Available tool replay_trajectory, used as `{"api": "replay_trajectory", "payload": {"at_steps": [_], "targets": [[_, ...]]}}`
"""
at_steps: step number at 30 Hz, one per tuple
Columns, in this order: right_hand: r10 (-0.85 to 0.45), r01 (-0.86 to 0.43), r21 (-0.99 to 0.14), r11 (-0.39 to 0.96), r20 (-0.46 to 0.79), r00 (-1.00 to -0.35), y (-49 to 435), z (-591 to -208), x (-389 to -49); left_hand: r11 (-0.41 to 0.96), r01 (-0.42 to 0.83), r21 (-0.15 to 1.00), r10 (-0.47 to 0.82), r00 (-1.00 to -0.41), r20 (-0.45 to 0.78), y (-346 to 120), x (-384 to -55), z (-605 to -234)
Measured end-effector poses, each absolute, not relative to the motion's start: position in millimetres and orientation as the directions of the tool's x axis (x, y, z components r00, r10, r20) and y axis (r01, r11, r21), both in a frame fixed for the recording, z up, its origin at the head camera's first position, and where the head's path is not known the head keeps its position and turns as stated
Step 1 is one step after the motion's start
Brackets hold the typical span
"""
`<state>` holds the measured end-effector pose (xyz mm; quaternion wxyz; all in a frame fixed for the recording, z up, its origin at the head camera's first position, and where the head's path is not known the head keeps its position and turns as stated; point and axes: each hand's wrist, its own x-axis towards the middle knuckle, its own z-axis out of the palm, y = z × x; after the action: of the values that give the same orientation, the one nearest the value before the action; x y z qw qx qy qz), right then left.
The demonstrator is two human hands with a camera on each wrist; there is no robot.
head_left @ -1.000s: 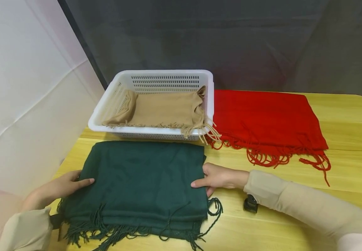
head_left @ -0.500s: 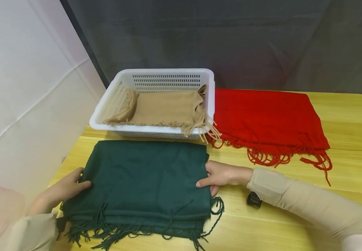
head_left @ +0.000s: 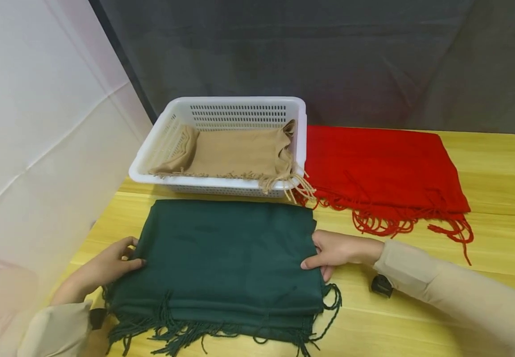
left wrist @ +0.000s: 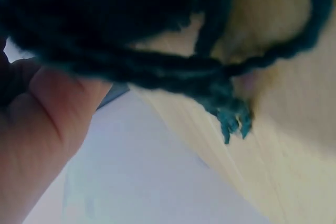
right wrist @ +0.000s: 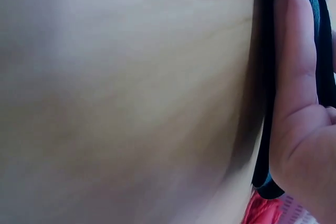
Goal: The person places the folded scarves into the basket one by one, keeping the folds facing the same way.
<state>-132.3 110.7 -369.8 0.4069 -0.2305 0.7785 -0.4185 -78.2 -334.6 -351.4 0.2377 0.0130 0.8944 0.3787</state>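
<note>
A dark green fringed scarf [head_left: 235, 253], folded into a rectangle, lies in front of the basket, its fringe toward me. My left hand [head_left: 110, 265] grips its left edge, thumb on top. The opposite edge is pinched by my right hand [head_left: 342, 249], thumb above and the other fingers partly hidden underneath. Twisted green fringe strands [left wrist: 157, 69] cross close in front of the left wrist camera beside that hand. In the right wrist view, fingers [right wrist: 299, 61] lie between dark layers of the folded cloth.
Behind the green scarf stands a white perforated basket [head_left: 212, 182] holding a folded beige scarf [head_left: 239, 151], whose fringe hangs over the front right corner. A folded red scarf [head_left: 382, 168] lies right of it on the yellow wooden table [head_left: 498, 248]. A white sheet [head_left: 52, 129] borders the left side.
Both hands have shifted to the right together with the green scarf, mostly in the last half second. The basket, beige scarf and red scarf stay in place.
</note>
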Motion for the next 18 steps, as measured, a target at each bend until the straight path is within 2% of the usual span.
{"api": "replay_trajectory", "payload": {"at_steps": [9,18], "targets": [[-0.689,-0.018,-0.835,0.55,-0.442,-0.575,141,-370,-124,0.757,-0.098,0.646,0.205,-0.903,-0.377,-305,-78,-355],[-0.719,-0.035,-0.854,0.519,-0.414,-0.558,171,-369,-116,0.779,-0.024,0.627,0.232,-0.917,-0.324,-278,-76,-359]]}}
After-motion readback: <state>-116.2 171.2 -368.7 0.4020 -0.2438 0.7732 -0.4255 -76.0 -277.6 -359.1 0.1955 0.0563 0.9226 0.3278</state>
